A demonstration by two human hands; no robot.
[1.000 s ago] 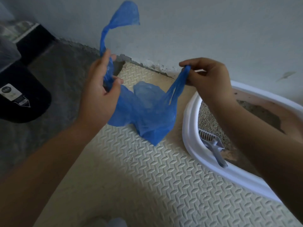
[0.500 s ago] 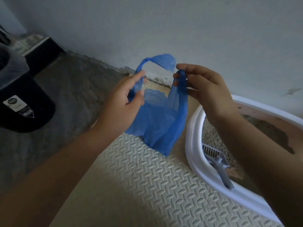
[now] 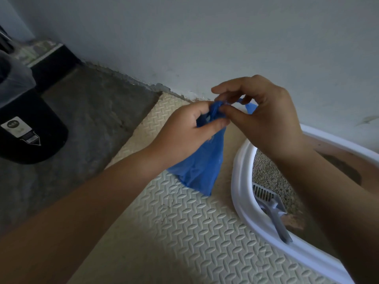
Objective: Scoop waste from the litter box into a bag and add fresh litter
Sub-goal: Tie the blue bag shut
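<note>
A blue plastic bag (image 3: 201,167) hangs in the air above the foam mat, its handles bunched together at the top. My left hand (image 3: 184,134) grips the gathered neck of the bag. My right hand (image 3: 264,117) pinches the handles from the right, fingertips touching those of the left hand. To the right lies the white litter box (image 3: 242,193) with grey litter (image 3: 270,179) inside. A grey slotted scoop (image 3: 272,210) rests in the box against its near rim. My right forearm hides much of the box.
A cream embossed foam mat (image 3: 194,238) covers the floor under the bag and box. Bare concrete floor (image 3: 88,124) lies to the left, with a black lined bin (image 3: 24,128) at the far left. A grey wall (image 3: 205,42) runs close behind.
My hands have come together from wide apart. The bag's mouth, spread open a second ago, is now bunched shut between my fingers, and the loose handle no longer flaps up.
</note>
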